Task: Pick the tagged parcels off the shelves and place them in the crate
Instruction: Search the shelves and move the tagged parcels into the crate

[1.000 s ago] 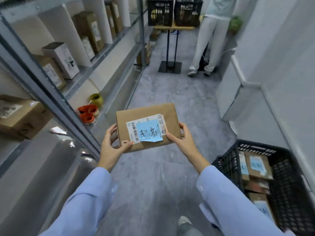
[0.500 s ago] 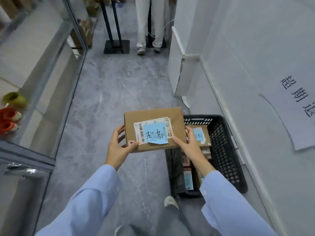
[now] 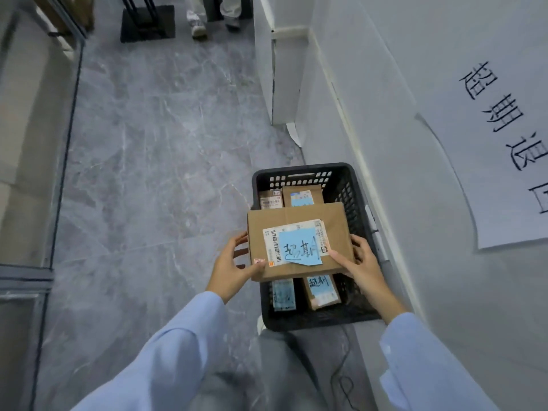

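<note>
A flat brown cardboard parcel (image 3: 338,221) with a white shipping label and a blue handwritten tag (image 3: 299,246) hangs level above the black plastic crate (image 3: 299,173). My left hand (image 3: 231,266) grips its near left corner, and my right hand (image 3: 360,264) grips its near right edge, thumb on top. Inside the crate lie several smaller brown parcels with blue tags (image 3: 321,287), partly hidden under the held parcel.
The crate stands on the grey marble floor (image 3: 154,161) against the white wall (image 3: 400,161), which bears a paper sign (image 3: 510,114). Metal shelving (image 3: 26,173) runs along the left. Another person's feet (image 3: 198,26) and a black stand base (image 3: 146,23) are at the far end.
I have turned from the shelves to the right and down. The parcel, held in both hands, has moved from over the aisle floor to directly above the crate.
</note>
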Motion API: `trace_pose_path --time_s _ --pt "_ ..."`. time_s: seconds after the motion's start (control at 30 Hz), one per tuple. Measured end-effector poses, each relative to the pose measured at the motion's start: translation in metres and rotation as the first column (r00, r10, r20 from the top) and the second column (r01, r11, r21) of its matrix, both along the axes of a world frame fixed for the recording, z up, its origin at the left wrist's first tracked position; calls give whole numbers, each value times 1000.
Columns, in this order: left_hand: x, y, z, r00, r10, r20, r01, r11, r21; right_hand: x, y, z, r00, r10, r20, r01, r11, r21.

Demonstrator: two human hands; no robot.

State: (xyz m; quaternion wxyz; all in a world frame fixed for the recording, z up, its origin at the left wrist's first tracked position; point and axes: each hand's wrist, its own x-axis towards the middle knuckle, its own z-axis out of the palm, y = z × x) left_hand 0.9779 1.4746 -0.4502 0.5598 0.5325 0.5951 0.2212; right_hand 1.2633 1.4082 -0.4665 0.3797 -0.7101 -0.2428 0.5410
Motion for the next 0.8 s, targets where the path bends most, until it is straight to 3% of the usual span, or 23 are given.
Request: trace_pose_path --time_s 0.23,0.37,0.6,0.8 --pt "33 -5 -36 985 -147 -94 142 988 -52 35 -30 -44 996 -85 -5 84 994 -75" --pt "33 4 -49 965 -146 -216 150 989 -2 51 -39 -75 992 -126 3 125 984 -130" --pt "20 30 -68 891 -174 -420 235 967 99 52 -34 -144 997 -27 74 41 980 -193" --pt "16 40 -92 893 -141 -428 205 973 107 37 -19 -206 996 -9 90 28 975 -218"
